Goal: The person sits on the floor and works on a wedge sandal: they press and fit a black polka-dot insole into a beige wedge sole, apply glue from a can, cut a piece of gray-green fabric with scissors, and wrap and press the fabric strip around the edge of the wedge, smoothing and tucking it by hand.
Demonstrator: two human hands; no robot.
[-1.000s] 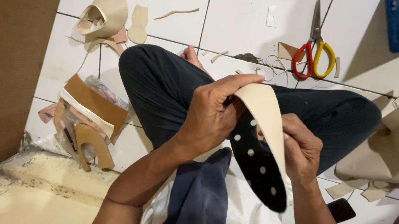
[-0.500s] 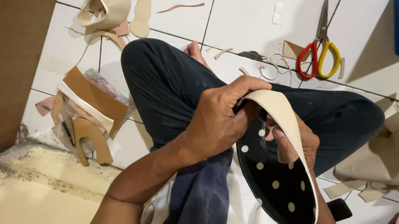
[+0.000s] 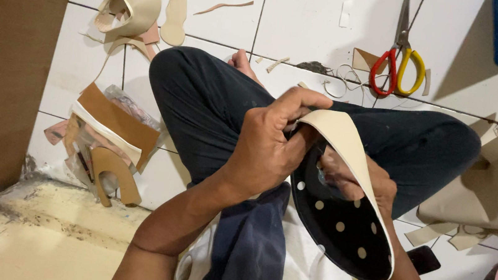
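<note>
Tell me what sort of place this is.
Probably a small home shoemaking workshop, worked from a white tiled floor. The left hand and right hand hold a black dotted sole with a cream strip; scissors and cream cut-out pieces lie around.

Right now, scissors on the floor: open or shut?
Shut. The scissors lie flat on the white tiles, blades together in one thin line, the red and yellow handle loops side by side.
</note>
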